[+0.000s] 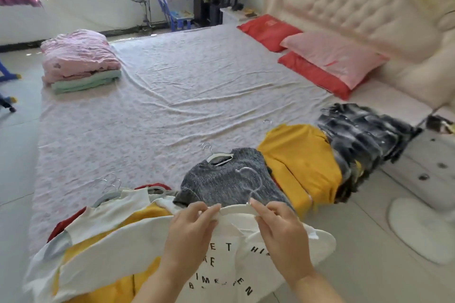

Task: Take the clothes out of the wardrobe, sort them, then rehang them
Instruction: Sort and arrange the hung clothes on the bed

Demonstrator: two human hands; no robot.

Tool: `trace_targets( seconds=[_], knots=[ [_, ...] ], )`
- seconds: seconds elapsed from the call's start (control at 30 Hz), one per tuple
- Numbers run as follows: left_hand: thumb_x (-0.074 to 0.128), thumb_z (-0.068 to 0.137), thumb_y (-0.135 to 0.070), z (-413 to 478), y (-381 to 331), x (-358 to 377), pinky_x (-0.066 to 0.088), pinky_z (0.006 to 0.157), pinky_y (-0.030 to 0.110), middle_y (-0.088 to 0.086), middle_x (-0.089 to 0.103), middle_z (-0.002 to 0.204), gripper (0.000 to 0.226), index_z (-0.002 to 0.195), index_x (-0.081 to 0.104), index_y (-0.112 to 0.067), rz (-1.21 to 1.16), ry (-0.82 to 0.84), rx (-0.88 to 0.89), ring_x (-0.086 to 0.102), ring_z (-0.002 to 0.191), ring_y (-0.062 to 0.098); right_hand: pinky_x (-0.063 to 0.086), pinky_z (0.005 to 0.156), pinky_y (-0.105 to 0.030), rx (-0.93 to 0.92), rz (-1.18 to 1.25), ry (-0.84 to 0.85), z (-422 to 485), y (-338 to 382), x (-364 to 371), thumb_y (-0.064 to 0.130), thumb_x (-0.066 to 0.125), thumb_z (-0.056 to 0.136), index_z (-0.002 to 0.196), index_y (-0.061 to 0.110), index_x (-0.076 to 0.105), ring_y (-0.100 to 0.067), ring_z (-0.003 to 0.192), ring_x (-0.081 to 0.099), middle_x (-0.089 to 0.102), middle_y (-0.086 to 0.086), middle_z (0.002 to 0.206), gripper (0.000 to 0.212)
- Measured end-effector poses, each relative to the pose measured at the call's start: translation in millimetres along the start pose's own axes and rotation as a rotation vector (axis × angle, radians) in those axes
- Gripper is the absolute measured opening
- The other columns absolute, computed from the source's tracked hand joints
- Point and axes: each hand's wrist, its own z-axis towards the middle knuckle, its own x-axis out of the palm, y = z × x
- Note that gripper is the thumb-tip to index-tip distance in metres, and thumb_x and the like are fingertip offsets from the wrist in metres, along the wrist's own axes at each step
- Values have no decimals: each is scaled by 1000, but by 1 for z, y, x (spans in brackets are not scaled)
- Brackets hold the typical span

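Observation:
A white top with black lettering (221, 261) lies over the near edge of the bed (157, 96), on a white hanger (248, 189) whose metal hook stands up. My left hand (189, 231) pinches the neckline at its left. My right hand (280, 229) pinches the neckline and hanger at its right. Beyond them lie a grey knit sweater (226, 179) on a hanger, a yellow garment (302, 162) and a black-and-white plaid garment (362, 135). To the left sits a white-and-yellow pile (103, 219) with hangers over something red.
Folded pink and green bedding (78, 61) sits at the bed's far left corner. Red and pink pillows (330, 61) lie by the padded headboard (357, 7). A white nightstand (428, 162) and a white fan base (418, 226) stand on the floor at right.

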Motion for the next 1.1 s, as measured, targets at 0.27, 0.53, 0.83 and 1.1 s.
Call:
trace_targets(
  seconds=[0.27, 0.53, 0.83, 1.1],
  knots=[
    [43, 84, -29, 8, -180, 84, 49, 61, 32, 0, 62, 92, 30, 112, 54, -28, -157, 188, 109, 62, 69, 21, 52, 56, -31, 102, -142, -141, -62, -110, -158, 22, 51, 86, 122, 35, 53, -14, 65, 55, 56, 2, 81, 38],
    [54, 78, -14, 58, -279, 163, 47, 70, 31, 1, 62, 106, 43, 120, 58, -25, -220, 322, 181, 64, 84, 25, 52, 55, -37, 169, -282, -235, -60, -220, -241, 23, 50, 85, 115, 30, 58, -21, 64, 57, 58, -2, 80, 32],
    [46, 93, -18, 165, -342, 263, 26, 91, 15, -10, 40, 133, 48, 139, 37, -33, -275, 394, 198, 43, 118, 14, 52, 53, -35, 240, -374, -222, -3, -352, -283, 22, 50, 83, 109, 22, 69, -19, 63, 58, 58, -1, 78, 31],
    [48, 92, -17, 252, -385, 323, 32, 99, 22, -7, 40, 135, 51, 141, 35, -29, -257, 453, 205, 44, 118, 14, 53, 56, -35, 276, -323, -201, 53, -456, -303, 26, 47, 85, 108, 19, 70, -21, 65, 58, 59, -4, 80, 33]
  ],
)
